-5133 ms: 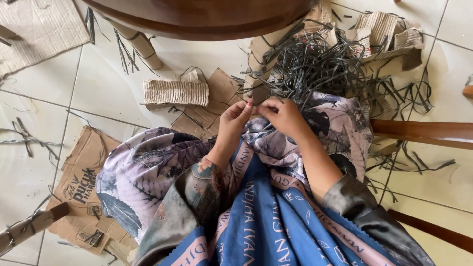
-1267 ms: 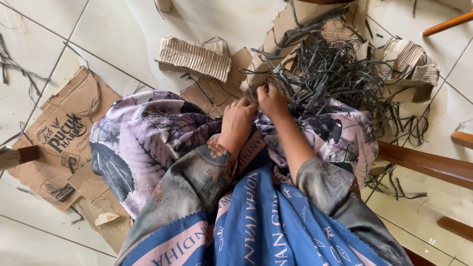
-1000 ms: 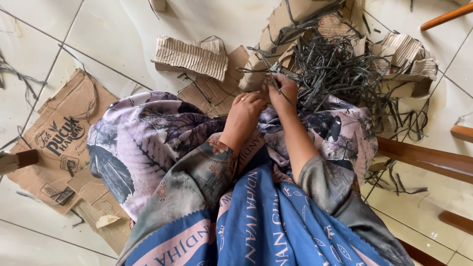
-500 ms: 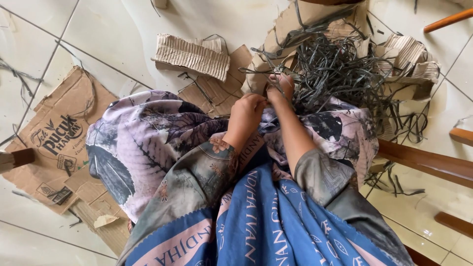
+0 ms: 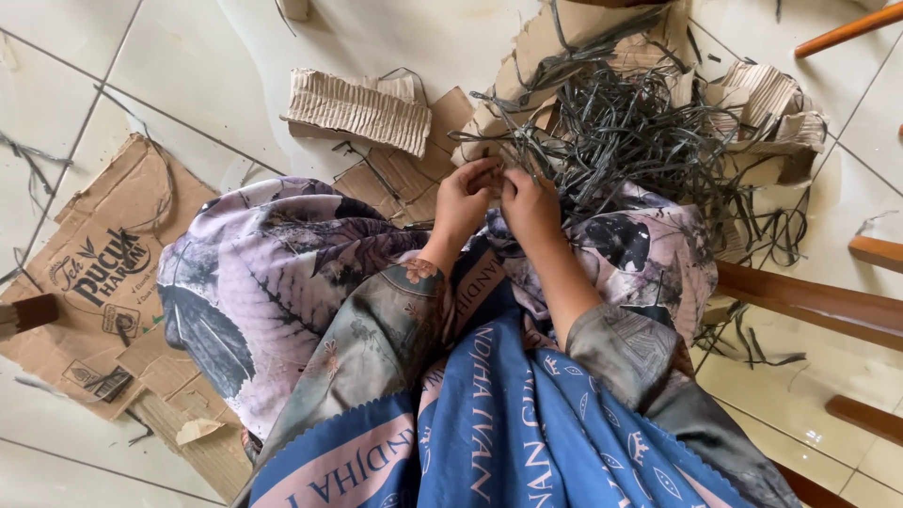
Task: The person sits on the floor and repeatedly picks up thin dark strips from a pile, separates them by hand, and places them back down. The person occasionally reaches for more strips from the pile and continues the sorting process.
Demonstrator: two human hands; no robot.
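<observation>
We see both hands meet over the lap: the left hand (image 5: pixel 463 196) and right hand (image 5: pixel 530 202) each have their grip pinched on dark strips (image 5: pixel 640 141), at the near edge of a tangled heap lying across the knees and floor (image 5: pixel 188 66). Torn cardboard (image 5: pixel 357 108) lies just beyond, and a flattened box (image 5: pixel 94 273) sits left.

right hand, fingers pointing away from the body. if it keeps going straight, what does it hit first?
Most likely the tangle of dark strips: the right hand already has its fingertips at the near edge of it, close to the left hand. Torn cardboard lies beyond and under the strips; depth is hard to judge.
</observation>
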